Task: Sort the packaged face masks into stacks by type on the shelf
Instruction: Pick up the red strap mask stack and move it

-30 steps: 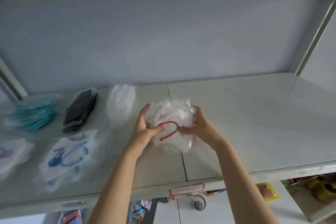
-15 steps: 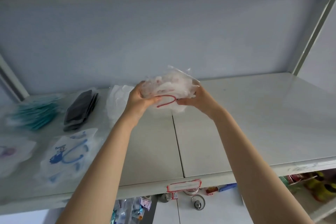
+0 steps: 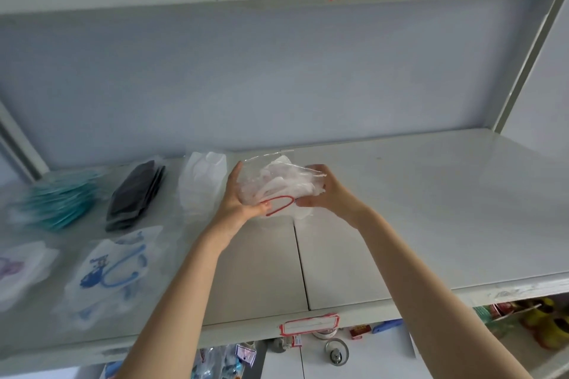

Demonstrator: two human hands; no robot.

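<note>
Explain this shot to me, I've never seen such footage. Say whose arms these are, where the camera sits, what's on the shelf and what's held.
No machine: a person wears a head camera looking forward and down, so the arms are theirs. The left hand and right hand grip a clear-wrapped bundle of white masks with a red loop, over the white shelf. Left of it lie a teal stack, a black stack, a white stack, and nearer, a blue-printed pack and a purple-printed pack.
</note>
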